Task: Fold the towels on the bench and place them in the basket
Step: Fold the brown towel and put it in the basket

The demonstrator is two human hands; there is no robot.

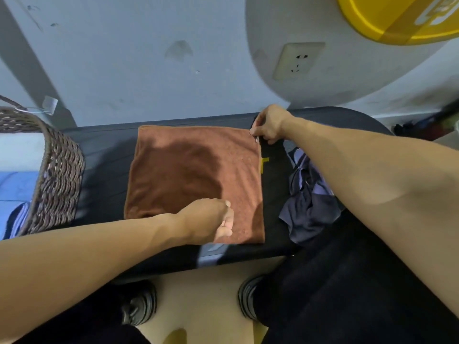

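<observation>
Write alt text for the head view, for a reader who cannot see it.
A brown towel lies flat on a dark bench; the right hand pinches its far right corner, the left hand presses its near edge. A wicker basket stands left, crumpled dark cloth right.

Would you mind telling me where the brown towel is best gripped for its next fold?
Probably along its right edge. The brown towel lies flat and square on the bench; the right hand already pinches the far right corner, and the left hand rests near the near one. Come from the right, folding leftwards.
</observation>
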